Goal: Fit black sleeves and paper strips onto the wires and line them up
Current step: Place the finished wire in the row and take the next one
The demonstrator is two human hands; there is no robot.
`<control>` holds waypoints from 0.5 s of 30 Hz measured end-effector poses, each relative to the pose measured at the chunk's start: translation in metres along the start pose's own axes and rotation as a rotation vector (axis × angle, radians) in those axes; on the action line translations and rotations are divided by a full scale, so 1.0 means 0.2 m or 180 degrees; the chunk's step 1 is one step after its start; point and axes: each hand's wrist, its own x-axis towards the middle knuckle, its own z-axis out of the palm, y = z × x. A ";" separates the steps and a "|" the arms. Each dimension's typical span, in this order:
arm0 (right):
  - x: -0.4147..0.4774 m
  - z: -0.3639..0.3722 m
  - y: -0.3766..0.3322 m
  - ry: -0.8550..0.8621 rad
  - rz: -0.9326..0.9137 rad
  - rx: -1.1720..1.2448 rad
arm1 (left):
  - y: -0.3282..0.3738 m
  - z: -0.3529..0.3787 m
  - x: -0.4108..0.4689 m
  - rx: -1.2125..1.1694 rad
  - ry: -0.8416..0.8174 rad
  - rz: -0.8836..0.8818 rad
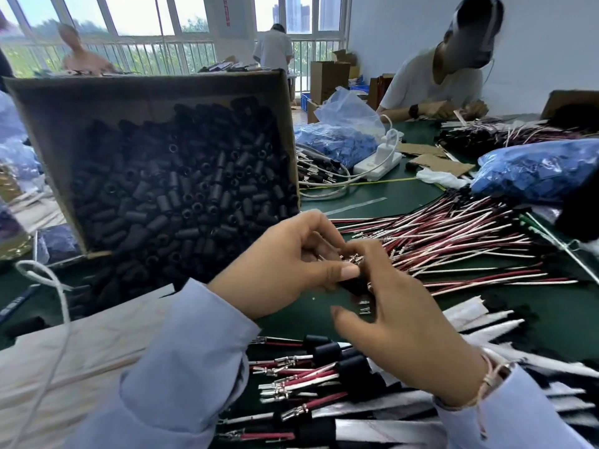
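Note:
My left hand [285, 267] and my right hand [398, 315] meet above the green table, both pinching one black sleeve [351, 283] with metal wire terminals [351, 258] poking out of it. The fingers hide most of the sleeve. A tilted cardboard box [42, 124] full of loose black sleeves stands at the left. Red and white wires [453, 241] lie fanned out to the right. Below my hands, finished wires with black sleeves [324, 351] and white paper strips [486, 325] lie in a row.
Bags of blue parts [534, 170] and a white power strip [377, 163] sit further back. A person in a white shirt [431, 79] works at the far right. A white cord [58, 293] crosses the beige sheet [97, 345] at the left.

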 end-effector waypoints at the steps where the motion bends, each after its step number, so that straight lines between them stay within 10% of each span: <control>1: 0.01 0.01 0.00 -0.0025 0.0042 -0.0097 | -0.02 0.02 0.01 0.0178 0.0150 0.0017; 9: 0.05 -0.21 0.02 -0.0456 -0.0276 -0.0642 | 0.01 -0.06 0.00 0.0297 0.0050 0.0162; 15: 0.06 -0.45 0.25 -0.0757 0.0498 -0.0399 | 0.01 -0.16 -0.08 0.1006 -0.1516 -0.0626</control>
